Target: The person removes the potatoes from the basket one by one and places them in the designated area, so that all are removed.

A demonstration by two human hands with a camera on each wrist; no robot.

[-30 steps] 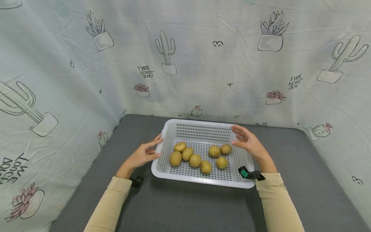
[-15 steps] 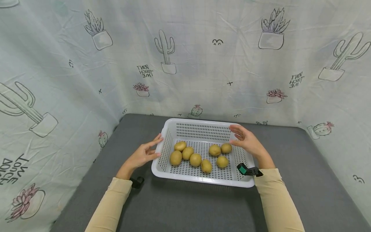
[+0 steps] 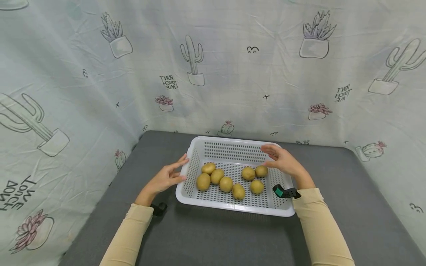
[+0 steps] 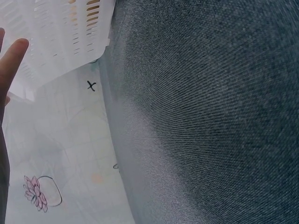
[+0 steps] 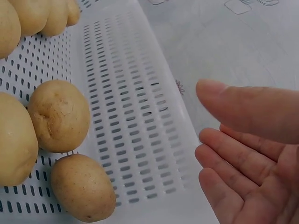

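Note:
A white perforated plastic basket (image 3: 233, 207) stands on the dark grey table, with several potatoes (image 3: 226, 184) lying on its floor. My left hand (image 3: 165, 178) is at the basket's left end, fingers spread and fingertips right at the rim; in the left wrist view only a finger (image 4: 11, 58) and part of the hand show beside the basket's wall (image 4: 51, 37). Over the right end of the basket my right hand (image 3: 284, 162) hovers with relaxed fingers and nothing in it. The right wrist view has that hand beside the far rim, apart from the nearest potatoes (image 5: 83, 188).
A grey cloth-covered table (image 3: 229, 236) extends around the basket. Behind it and at the sides hangs a pale curtain (image 3: 233, 74) printed with cacti and potted plants. Black straps with small devices sit at both wrists, the right one (image 3: 286, 192) overlapping the basket's near right corner.
My right hand has drifted slightly left, further over the basket. The left hand stays at the left rim, and the potatoes lie as before. The head view shifts a little.

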